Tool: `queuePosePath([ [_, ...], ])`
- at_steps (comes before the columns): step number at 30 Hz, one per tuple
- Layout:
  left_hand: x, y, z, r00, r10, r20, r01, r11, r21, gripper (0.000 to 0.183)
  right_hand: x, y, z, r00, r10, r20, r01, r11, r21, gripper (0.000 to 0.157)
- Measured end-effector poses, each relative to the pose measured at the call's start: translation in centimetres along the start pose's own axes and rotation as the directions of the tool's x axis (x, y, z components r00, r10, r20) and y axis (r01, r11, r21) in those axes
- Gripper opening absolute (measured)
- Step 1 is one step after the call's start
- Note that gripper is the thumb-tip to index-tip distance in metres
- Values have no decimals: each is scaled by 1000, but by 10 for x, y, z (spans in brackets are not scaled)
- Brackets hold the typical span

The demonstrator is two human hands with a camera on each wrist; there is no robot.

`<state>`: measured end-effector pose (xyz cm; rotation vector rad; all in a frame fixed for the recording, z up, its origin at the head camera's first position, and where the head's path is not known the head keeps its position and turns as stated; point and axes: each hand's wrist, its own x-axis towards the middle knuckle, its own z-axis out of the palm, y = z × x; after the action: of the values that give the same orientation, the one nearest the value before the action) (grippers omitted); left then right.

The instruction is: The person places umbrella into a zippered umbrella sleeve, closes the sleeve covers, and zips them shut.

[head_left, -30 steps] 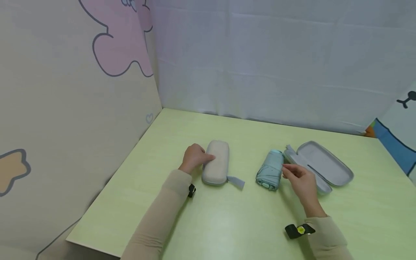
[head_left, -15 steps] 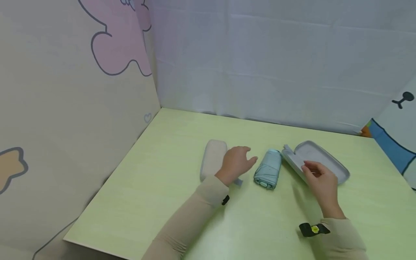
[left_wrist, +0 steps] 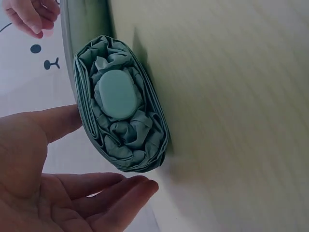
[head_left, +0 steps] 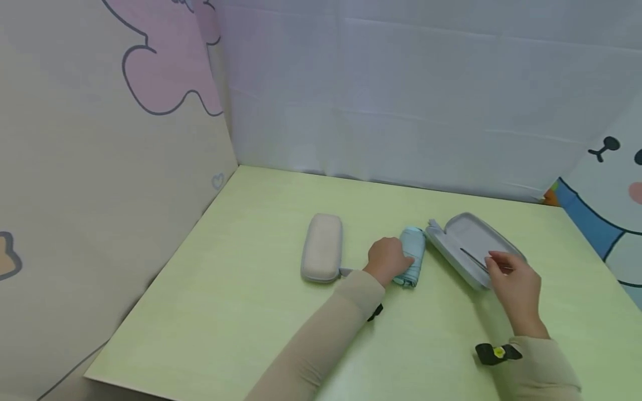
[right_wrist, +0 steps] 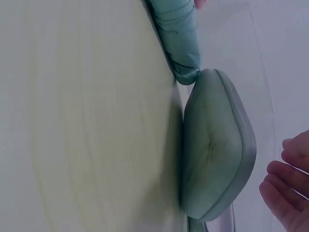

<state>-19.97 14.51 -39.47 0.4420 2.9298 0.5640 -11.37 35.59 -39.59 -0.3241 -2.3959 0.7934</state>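
Note:
My left hand [head_left: 386, 260] grips a folded light-blue umbrella [head_left: 413, 240] lying on the table. In the left wrist view, its thumb lies on the umbrella's upper face, with the fingers along one side. The oval handle end of the umbrella [left_wrist: 118, 94] faces that camera. Over an open grey glasses case [head_left: 453, 250] hovers my right hand [head_left: 516, 284], its fingers loosely bent and holding nothing. In the right wrist view, that hand [right_wrist: 289, 186] is apart from the case [right_wrist: 217, 145]. The umbrella's far end lies close beside the case.
A closed beige glasses case [head_left: 322, 248] with a grey strap lies left of the umbrella, the strap partly behind my left sleeve. The pale yellow-green table [head_left: 241, 312] meets a white cloth [head_left: 376, 100] at the back and a cartoon-printed wall [head_left: 100, 184] on the left.
My left hand has left the beige case and moved right onto the umbrella. My right hand has moved from beside the umbrella to over the open case. The view has turned slightly right.

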Motion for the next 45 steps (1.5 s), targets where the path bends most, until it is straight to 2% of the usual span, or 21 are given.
queuePosePath([
  [3, 4, -3, 2, 999, -26, 30, 27, 999, -28, 35, 5, 8, -5, 998, 56, -2, -56, 998, -30, 22],
  [7, 7, -6, 2, 997, -57, 53, 64, 990, -123, 39, 9, 20, -11, 994, 107, -6, -107, 992, -61, 25],
  [12, 6, -5, 2, 997, -59, 42, 66, 979, -192, 40, 11, 36, -17, 984, 175, -18, -176, 981, -88, 28],
  [15, 7, -4, 4, 995, -93, 48, 101, 971, -217, 41, 13, 45, -18, 977, 212, -29, -214, 972, -99, 30],
  [24, 2, -1, 8, 988, -143, 64, 156, 944, -289, 44, 18, 66, -15, 951, 307, 45, -302, 949, -88, 43],
  [26, 1, 0, 8, 987, -150, 62, 162, 942, -294, 44, 21, 70, -16, 939, 334, 83, -327, 941, -91, 45],
  [30, 1, -1, 7, 985, -161, 58, 171, 942, -289, 44, 27, 73, -17, 889, 422, 178, -408, 906, -109, 50],
  [33, 2, -2, 7, 983, -171, 64, 182, 937, -299, 45, 31, 75, -17, 858, 459, 232, -446, 889, -106, 51],
  [38, 5, -7, 8, 979, -182, 88, 202, 905, -374, 49, 33, 79, -17, 855, 451, 254, -440, 892, -103, 50],
  [45, 10, -15, 14, 977, -194, 84, 211, 866, -454, 55, 36, 76, -14, 854, 467, 230, -453, 884, -114, 48],
])
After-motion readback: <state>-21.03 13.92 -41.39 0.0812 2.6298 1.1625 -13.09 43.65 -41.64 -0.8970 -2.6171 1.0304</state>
